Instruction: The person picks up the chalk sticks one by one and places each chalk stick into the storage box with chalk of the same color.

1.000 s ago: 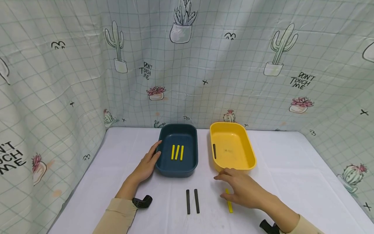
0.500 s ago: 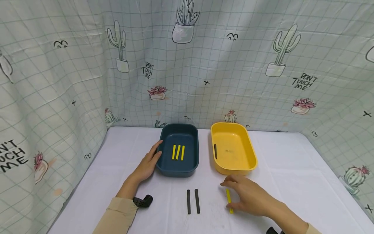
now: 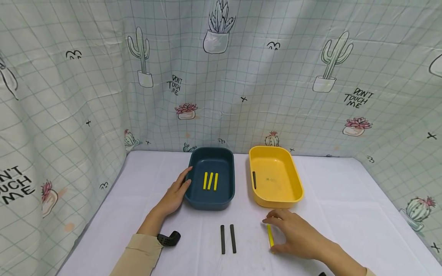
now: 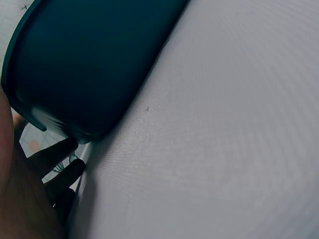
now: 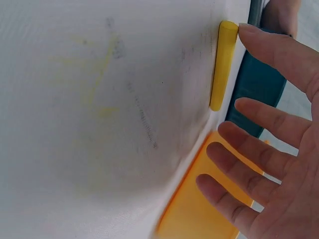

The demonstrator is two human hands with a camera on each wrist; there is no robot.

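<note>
Yellow stick (image 3: 271, 235) is lying near-right of the blue tray (image 3: 208, 206), between the right hand's (image 3: 298, 236) widely parted thumb and fingers; contact cannot be told. Left hand (image 3: 173, 197) is resting spread fingers against that tray's left wall. Three yellow sticks (image 3: 210, 181) are lying inside it, two black sticks (image 3: 222, 239) on its near side, one black stick (image 3: 254, 180) in the yellow tray (image 3: 280, 180) to its right.

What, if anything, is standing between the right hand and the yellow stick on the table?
Nothing visible does: the yellow stick lies close beside the right hand. The nearest black stick lies off to the left, and the yellow tray stands beyond.
</note>
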